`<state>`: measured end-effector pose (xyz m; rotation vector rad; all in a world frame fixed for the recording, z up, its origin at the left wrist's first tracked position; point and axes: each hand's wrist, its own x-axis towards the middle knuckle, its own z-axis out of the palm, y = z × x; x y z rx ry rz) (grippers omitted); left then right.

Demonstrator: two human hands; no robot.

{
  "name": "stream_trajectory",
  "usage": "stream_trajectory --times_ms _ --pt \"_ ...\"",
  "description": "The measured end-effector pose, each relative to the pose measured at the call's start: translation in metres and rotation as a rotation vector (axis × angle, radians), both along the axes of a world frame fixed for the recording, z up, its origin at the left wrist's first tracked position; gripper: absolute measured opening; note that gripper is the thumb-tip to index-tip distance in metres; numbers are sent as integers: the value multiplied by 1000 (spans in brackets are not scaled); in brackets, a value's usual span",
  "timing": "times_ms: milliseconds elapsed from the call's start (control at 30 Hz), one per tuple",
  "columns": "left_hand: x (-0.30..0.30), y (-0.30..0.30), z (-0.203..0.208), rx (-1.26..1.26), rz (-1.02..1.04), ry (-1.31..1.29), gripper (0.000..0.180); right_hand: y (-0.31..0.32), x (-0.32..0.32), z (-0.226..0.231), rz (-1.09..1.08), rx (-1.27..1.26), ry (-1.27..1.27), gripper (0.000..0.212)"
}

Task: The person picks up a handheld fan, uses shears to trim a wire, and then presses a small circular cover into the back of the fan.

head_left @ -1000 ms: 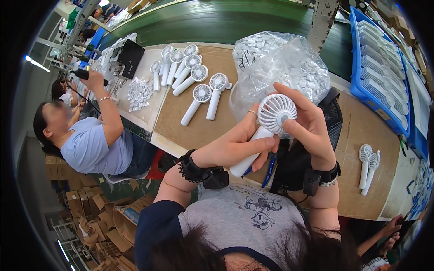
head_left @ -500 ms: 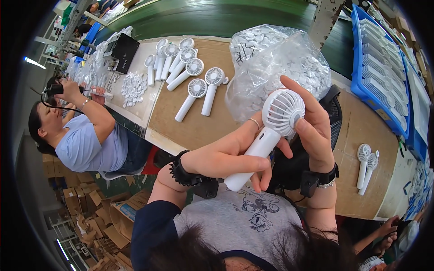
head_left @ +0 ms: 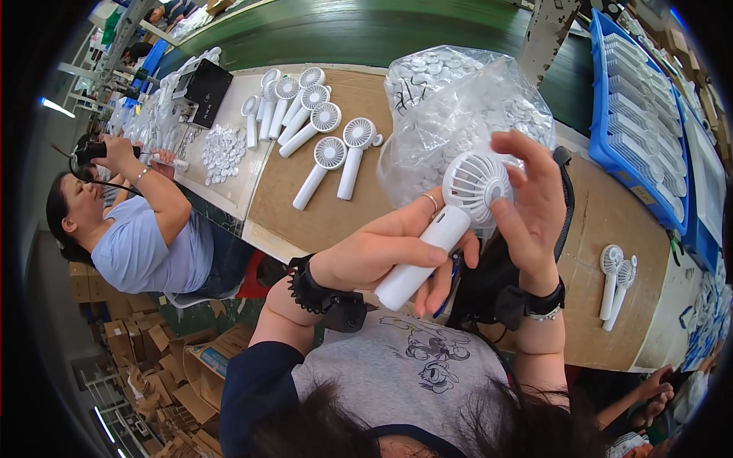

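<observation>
A white handheld fan (head_left: 469, 188) is tilted in front of my chest, its round grille up and its handle toward me. My left hand (head_left: 382, 248) is closed around the handle, thumb along the front and fingertips showing past the far side. At the head of the fan is my right hand (head_left: 536, 210), its thumb pressed to the right side of the grille. The bent index finger stands up behind the rim; its other fingers are partly hidden. Just beyond the fan lies a clear plastic bag (head_left: 427, 130) of small white round parts.
Several white fans (head_left: 330, 153) lie on the cardboard-covered table at left, beside a pile of white discs (head_left: 224, 154). Two more fans (head_left: 611, 259) rest at right, near a blue crate (head_left: 603, 141) of white parts. A co-worker (head_left: 156, 237) sits at left. A green conveyor (head_left: 321, 38) runs behind.
My right hand's fingers have lifted and bent, opening a little from the fan's head, while the thumb stays on it. The fan's handle end has shifted slightly left and up.
</observation>
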<state>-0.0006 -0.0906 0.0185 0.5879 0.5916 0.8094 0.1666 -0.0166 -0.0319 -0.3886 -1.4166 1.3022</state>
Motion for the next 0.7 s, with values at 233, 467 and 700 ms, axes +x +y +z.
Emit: stream_trajectory --times_ms 233,467,700 --pt "-1 -1 -10 -90 -23 -97 52 4 5 -2 -209 614 -164 36" --pt "0 2 -7 -102 -91 -26 46 -2 4 0 -225 629 -125 31" --pt "1 4 -8 -140 -140 7 42 -1 3 -4 -264 697 -113 30"
